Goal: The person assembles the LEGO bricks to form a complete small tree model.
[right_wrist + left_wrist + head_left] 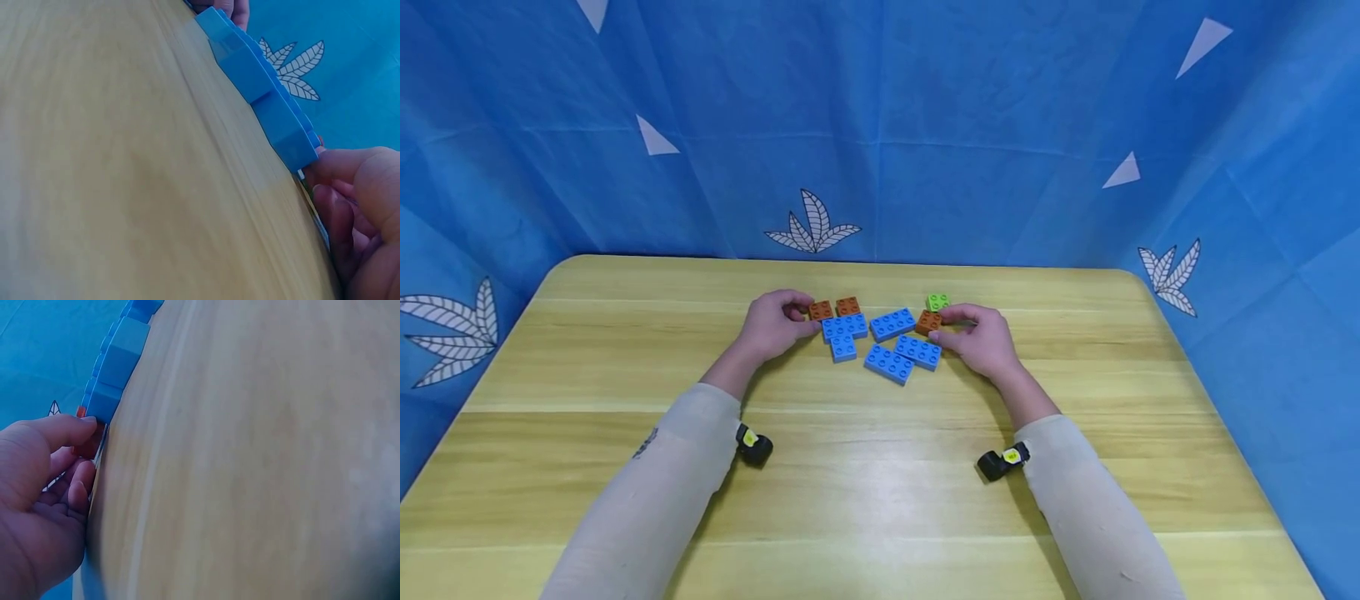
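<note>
My left hand pinches a brown toy brick between thumb and fingers at the left end of a group of bricks. In the left wrist view that brown brick is partly covered by the thumb. A second brown brick lies just right of it, behind a long blue brick. On the other side, my right hand grips another brown brick, thumb in front and fingers behind. A lime green brick sits right behind this one. The right wrist view mostly hides the gripped brick behind blue ones.
Between the hands lie more blue bricks: a small one, a long one, and two long ones in front, being nearer the right hand. All rest on a wooden table. A blue patterned cloth hangs behind it.
</note>
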Available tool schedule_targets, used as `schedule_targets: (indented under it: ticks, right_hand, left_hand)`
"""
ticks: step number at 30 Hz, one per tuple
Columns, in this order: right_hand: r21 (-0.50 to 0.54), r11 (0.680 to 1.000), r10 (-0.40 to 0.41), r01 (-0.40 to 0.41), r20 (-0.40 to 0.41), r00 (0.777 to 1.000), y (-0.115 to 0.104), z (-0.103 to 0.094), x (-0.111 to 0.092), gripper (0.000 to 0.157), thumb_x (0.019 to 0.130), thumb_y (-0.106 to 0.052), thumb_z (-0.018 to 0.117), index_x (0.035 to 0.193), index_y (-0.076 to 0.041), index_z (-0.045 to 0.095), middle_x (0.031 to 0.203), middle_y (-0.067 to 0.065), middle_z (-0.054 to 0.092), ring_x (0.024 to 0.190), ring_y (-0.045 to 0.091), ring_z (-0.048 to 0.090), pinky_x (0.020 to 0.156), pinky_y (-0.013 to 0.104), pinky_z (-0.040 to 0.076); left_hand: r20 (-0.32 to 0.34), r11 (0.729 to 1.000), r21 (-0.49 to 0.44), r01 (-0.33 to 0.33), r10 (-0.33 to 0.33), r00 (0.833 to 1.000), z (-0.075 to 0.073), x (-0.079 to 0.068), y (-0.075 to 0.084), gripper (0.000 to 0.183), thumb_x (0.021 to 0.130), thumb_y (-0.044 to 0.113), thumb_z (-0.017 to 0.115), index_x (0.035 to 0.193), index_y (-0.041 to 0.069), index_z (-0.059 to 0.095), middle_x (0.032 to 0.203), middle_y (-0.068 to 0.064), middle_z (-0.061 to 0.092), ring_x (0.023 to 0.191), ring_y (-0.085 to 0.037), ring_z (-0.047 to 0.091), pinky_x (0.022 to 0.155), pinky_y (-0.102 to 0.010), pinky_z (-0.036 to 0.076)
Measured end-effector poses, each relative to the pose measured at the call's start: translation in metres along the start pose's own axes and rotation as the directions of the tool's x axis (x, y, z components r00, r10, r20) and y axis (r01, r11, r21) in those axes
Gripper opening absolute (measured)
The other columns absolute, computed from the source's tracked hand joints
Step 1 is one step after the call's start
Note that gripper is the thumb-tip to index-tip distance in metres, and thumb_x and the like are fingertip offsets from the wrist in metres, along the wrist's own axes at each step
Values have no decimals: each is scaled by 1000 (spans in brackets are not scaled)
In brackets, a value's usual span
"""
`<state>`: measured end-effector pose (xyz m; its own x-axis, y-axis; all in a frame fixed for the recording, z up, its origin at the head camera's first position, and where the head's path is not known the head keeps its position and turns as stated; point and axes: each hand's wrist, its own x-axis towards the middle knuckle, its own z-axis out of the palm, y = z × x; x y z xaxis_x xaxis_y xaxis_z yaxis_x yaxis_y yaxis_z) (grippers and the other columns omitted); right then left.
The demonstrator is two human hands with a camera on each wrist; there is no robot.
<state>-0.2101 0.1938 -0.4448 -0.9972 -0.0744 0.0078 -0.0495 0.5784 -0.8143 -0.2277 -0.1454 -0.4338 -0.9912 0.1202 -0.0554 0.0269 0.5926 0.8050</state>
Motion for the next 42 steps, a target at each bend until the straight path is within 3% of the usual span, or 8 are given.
schedule_targets:
  ticks: [8,16,22,27,35,42]
  right_hand:
    - [70,997,35,-34,-18,999,-2,-7,-10,38,86,-28,81,120,-13,71,118,4,67,78,24,62,66,35,52]
    - [143,990,16,-10,-45,999,-4,-11,-24,38,86,-25,82,120,-12,71,117,4,67,71,26,63,56,30,51]
    - [188,982,0,10,-51,999,-10,-9,-39,36,85,-22,83,117,-11,72,114,3,68,68,25,62,50,28,46]
    - [240,970,-25,29,-20,999,-17,-3,-54,36,84,-18,84,116,-9,72,112,6,69,66,29,62,45,25,40]
    - [327,944,-74,51,58,996,-26,11,-73,33,83,-12,84,112,-4,72,104,12,70,79,25,69,53,28,50]
    - [370,925,-147,85,143,979,-34,28,-85,31,82,-7,83,110,-2,72,100,11,71,86,27,69,61,30,55]
  left_hand:
    - [-58,997,-70,16,-20,998,-3,-9,-3,39,88,17,79,123,4,66,100,-12,61,90,-27,54,76,-37,46]
    - [-90,993,-114,37,-48,995,-8,-26,-7,39,88,16,78,123,5,65,98,-12,60,86,-27,52,73,-37,45]
    - [-68,991,-130,35,-44,997,-12,-42,-2,38,88,19,79,121,6,66,96,-12,60,85,-27,53,68,-35,46]
    - [-41,989,-146,-7,1,999,-12,-56,4,35,87,18,80,118,8,67,94,-11,62,82,-26,55,60,-31,46]
    - [36,977,-198,-74,83,996,-1,-70,12,35,85,14,81,117,4,69,94,-9,66,84,-26,60,67,-33,50]
    - [125,973,-222,-70,99,987,6,-76,16,35,84,12,82,116,3,69,95,-9,65,85,-26,60,72,-34,50]
